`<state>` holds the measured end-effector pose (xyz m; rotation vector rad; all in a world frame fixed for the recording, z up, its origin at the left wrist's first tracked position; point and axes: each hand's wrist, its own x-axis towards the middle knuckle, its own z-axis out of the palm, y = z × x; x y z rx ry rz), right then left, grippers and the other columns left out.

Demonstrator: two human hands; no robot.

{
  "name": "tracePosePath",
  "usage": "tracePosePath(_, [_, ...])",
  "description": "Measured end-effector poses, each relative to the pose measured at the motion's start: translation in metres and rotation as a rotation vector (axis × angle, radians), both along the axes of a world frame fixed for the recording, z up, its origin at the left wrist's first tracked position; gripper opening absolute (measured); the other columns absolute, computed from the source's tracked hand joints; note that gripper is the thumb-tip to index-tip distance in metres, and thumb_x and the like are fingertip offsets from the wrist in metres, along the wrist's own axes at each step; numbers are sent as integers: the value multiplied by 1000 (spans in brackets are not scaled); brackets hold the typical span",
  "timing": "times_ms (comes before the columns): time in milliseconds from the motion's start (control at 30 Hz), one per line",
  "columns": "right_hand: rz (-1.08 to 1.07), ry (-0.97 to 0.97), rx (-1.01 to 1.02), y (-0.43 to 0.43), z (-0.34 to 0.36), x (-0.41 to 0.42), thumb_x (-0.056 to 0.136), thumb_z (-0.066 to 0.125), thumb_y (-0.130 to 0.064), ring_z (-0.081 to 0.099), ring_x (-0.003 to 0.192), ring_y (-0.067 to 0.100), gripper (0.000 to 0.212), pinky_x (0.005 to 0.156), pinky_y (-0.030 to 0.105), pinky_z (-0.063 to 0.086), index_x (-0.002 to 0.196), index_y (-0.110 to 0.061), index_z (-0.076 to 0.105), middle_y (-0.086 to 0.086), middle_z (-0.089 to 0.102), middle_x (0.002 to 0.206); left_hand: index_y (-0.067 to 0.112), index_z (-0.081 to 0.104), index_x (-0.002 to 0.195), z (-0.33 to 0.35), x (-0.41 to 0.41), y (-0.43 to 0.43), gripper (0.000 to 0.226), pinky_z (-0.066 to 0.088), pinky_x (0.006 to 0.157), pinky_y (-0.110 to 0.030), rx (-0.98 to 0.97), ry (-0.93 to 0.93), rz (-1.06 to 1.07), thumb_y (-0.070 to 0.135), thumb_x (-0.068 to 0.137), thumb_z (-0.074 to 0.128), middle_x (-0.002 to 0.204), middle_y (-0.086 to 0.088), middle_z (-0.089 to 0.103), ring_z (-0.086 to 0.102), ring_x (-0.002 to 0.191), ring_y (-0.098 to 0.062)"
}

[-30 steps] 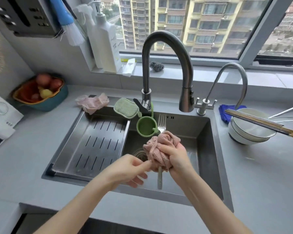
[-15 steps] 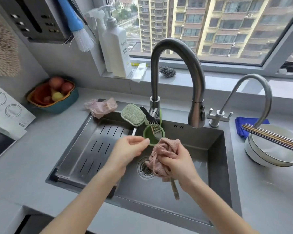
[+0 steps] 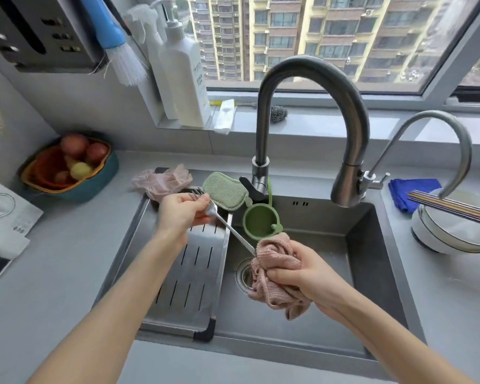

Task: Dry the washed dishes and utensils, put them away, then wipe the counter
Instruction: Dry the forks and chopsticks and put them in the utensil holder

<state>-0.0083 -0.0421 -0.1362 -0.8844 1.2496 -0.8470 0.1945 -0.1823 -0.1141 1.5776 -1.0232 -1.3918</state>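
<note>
Fingers of the left hand (image 3: 182, 214) pinch one silver metal fork (image 3: 224, 219) near its tines; the right hand (image 3: 308, 270) (fingers curled) clenches one crumpled pink cloth (image 3: 275, 268) round the handle.

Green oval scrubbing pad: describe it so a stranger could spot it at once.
Start at the tall curved steel tap behind the steel sink. Just left of its base, at the sink's back edge, lies the green oval scrubbing pad. Unlike the round green cup beside it, it is flat and fuzzy.
</note>
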Motion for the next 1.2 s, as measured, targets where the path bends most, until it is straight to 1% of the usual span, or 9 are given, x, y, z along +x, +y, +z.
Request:
tracePosePath(133, [-90,342,-41,-13,10,9,74,65,6,69,82,12,35,65,18,53,100,-17,63,-1,70,84,3,58,68,19,63,-37,20,48,41,-14,-128,-61,205,5,88,62,67,-9,61,60,40,-6])
tracePosePath(300, [-41,552,-368,-97,57,85,93,57,-19,59,104,9,29,94,27,45,121,-23,49,-3,63,113,4,66,76,27,67,-38,10,47,42,-17,-109,-47,-85,7,85,67,63,-7,65,61,46,-14])
tracePosePath(500, [-72,255,-262,-128,58,183,82,69,-12,68,91,15,45,80,35,58,122,-20,51,1,68,103,-2,64,63,36,95,-59,15,37,45,-19,-192,-72,-35,0,76,69,53,-8,55,49,53,-18])
tracePosePath(600, [-4,328,-249,-105,52,187,82,69,-10,68,92,14,35,80,29,57,114,-20,59,2,69,104,4,60,57,46,123,-77,25,36,41,-18,-200,-48,-10,6,79,72,53,-9,57,54,48,-20])
tracePosePath(700, [30,402,-258,-100,54,183,83,67,-8,68,81,11,29,57,16,53,109,-19,62,1,71,97,1,61,61,50,140,-75,22,38,36,-15,-134,-8,-162,5,79,72,50,-7,60,55,36,-10])
tracePosePath(833, [77,533,-264,-116,64,174,78,70,-7,69,91,20,29,84,43,56,105,-17,65,4,72,97,-3,68,71,55,167,-84,12,38,40,-12,-211,-111,-306,4,75,76,43,5,59,48,35,0])
tracePosePath(933, [123,507,-235,-126,76,175,71,71,-17,71,91,25,32,82,52,56,102,-24,66,4,74,95,2,69,69,71,182,-95,16,36,41,-10,-273,-171,-407,9,84,69,47,1,63,48,38,0])
tracePosePath(1100, [248,518,-205,-136,91,167,66,77,-32,69,95,24,39,89,42,54,103,-24,68,4,74,98,5,61,54,95,200,-102,35,33,45,-11,-325,-317,-520,13,87,64,39,4,53,39,38,-1])
tracePosePath(1200, [268,508,-169,-138,102,159,78,76,-15,69,86,16,29,80,32,56,105,-19,67,5,74,96,3,62,55,110,218,-116,34,38,56,-19,-405,-356,-357,13,87,65,40,0,52,44,46,-12])
